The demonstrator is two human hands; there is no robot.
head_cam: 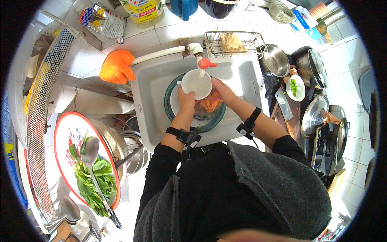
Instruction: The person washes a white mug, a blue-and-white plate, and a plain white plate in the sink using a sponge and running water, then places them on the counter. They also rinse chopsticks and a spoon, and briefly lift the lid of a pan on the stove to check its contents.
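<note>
Under the running tap (205, 63) with its red handle, a white cup (196, 86) with a small side handle is tipped mouth up. My left hand (186, 101) grips its near left side. On the cup's right side is my right hand (225, 92), with its fingers partly hidden. An orange cloth (211, 103) lies just below the right hand; whether that hand touches it is unclear. Beneath the cup, a teal basin (167, 104) stands in the grey sink (148, 121) with water and a white dish (174, 101) in it.
An orange glove (118, 67) hangs by the pipe. Behind the sink is a wire rack (208, 45) with a sponge (231, 42). On the right, a cleaver (283, 104) lies near a bowl of chopped greens (299, 93). At left, a red-rimmed tray (65, 142) holds leafy greens (90, 178) and a spatula (90, 151).
</note>
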